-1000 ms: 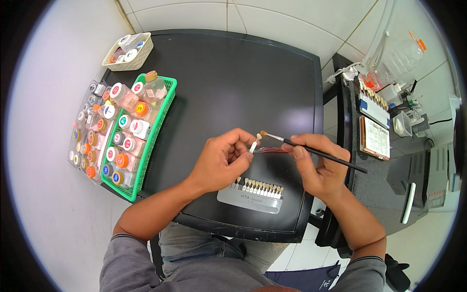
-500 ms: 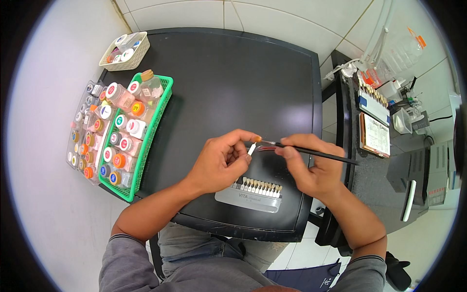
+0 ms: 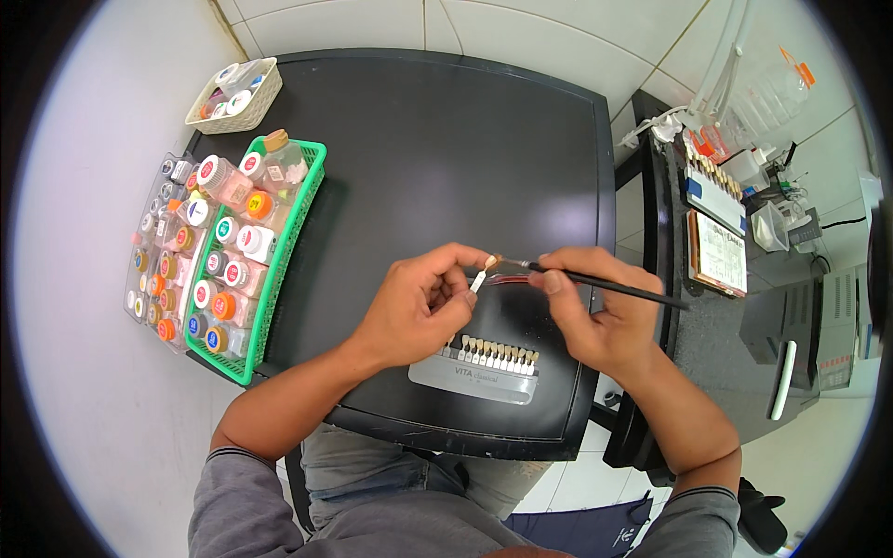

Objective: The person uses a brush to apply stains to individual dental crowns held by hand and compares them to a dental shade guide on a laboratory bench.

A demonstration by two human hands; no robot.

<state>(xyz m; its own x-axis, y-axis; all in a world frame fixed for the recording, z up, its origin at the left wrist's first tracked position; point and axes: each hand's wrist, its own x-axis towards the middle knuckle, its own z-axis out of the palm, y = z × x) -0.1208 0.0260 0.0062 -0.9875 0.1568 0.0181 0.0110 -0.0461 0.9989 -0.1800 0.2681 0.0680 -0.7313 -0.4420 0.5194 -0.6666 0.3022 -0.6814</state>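
Note:
My left hand pinches a white stick with a small tooth-shaped shade piece at its top. My right hand grips a black-handled brush, whose brown bristles are at the tooth piece and appear to touch it. Behind my fingers a long clear and reddish object is partly hidden; I cannot make out what it is. Below my hands a grey shade-guide holder with a row of tooth tabs lies on the black table.
At left are a green basket of jars, a clear rack of jars and a cream basket. The right side bench carries another shade guide, an open box, a plastic tub, bottles and a dark appliance.
Since a second ago, my right hand has brought the brush leftward to the tooth piece and raised the handle's back end slightly. My left hand keeps its pinch on the stick.

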